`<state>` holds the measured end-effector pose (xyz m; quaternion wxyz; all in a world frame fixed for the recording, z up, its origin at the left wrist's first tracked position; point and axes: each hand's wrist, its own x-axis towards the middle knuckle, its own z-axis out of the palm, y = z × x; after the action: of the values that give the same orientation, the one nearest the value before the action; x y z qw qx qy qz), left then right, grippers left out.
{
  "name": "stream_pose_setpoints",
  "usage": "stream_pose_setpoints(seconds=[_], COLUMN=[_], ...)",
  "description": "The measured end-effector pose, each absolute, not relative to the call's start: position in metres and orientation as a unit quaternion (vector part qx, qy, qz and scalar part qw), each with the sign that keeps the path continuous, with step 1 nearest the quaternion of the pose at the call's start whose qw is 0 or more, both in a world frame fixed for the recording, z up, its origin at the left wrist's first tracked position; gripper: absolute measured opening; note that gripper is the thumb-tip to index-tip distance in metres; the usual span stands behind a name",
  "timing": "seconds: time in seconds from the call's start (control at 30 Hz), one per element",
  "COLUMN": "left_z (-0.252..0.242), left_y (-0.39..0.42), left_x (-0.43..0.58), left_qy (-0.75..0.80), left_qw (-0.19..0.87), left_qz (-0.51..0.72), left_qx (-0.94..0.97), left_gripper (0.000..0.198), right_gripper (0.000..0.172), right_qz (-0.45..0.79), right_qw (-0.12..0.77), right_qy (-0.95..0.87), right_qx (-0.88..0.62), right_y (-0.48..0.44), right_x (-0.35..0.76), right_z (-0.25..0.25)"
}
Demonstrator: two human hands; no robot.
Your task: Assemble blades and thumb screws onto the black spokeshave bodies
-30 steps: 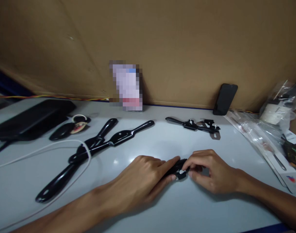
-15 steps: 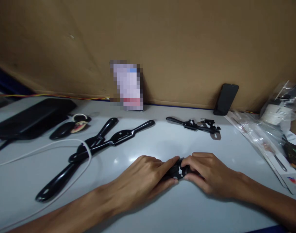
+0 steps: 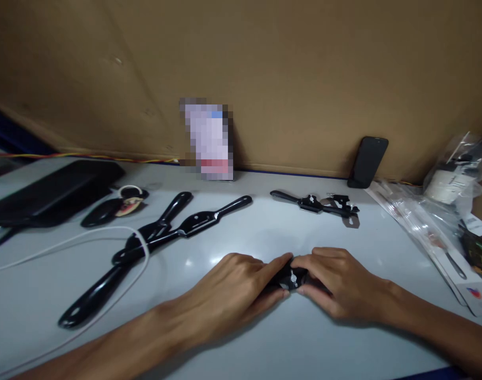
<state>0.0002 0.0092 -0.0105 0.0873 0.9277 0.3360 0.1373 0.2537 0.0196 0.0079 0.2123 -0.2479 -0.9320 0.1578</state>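
My left hand (image 3: 237,287) and my right hand (image 3: 336,282) meet at the front middle of the white table (image 3: 264,232). Both are closed on a small black tool (image 3: 290,277) with a silver screw, which lies between their fingertips. Most of that tool is hidden under my fingers. Two long black handled tools (image 3: 157,235) lie crossed to the left. Another black tool with metal parts (image 3: 318,206) lies farther back on the right.
A brown cardboard wall (image 3: 264,79) closes the back. A black phone (image 3: 367,161) leans on it. A black case (image 3: 55,192) and white cable (image 3: 67,248) lie left. Plastic bags with parts (image 3: 434,221) lie right. A blurred card (image 3: 209,140) stands behind.
My right hand has slid a little left and closed tighter over the small black tool, hiding more of it. My left hand has barely moved.
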Motion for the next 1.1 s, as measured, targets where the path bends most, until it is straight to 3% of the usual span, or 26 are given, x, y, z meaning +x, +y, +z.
stream_pose_setpoints(seconds=[0.33,0.57,0.7,0.8,0.9,1.1], left_z=[-0.0087,-0.0086,-0.0062,-0.0047,-0.0054,-0.0062], left_y=[0.0112,0.0096,0.0094,0.0099,0.0102,0.0099], left_x=[0.0012,0.0009,0.0016,0.0019,0.0013,0.0009], left_qy=[0.348,0.350,0.354,0.352,0.354,0.347], left_qw=[0.121,0.111,0.108,0.116,0.110,0.108], left_qz=[0.117,0.115,0.106,0.100,0.114,0.119], left_qx=[0.922,0.923,0.923,0.923,0.922,0.924], left_gripper=[0.033,0.039,0.039,0.036,0.036,0.041], right_gripper=[0.027,0.015,0.024,0.007,0.021,0.015], right_qz=[0.222,0.238,0.302,0.326,0.301,0.310], right_qw=[0.262,0.261,0.283,0.288,0.275,0.272], right_qy=[-0.900,-0.901,-0.874,-0.854,-0.873,-0.865], right_qx=[-0.267,-0.250,-0.256,-0.287,-0.267,-0.286], right_y=[0.0224,0.0237,0.0237,0.0232,0.0230,0.0239], right_x=[0.2577,0.2559,0.2558,0.2557,0.2556,0.2562], right_z=[0.0049,0.0050,0.0082,0.0113,0.0123,0.0120])
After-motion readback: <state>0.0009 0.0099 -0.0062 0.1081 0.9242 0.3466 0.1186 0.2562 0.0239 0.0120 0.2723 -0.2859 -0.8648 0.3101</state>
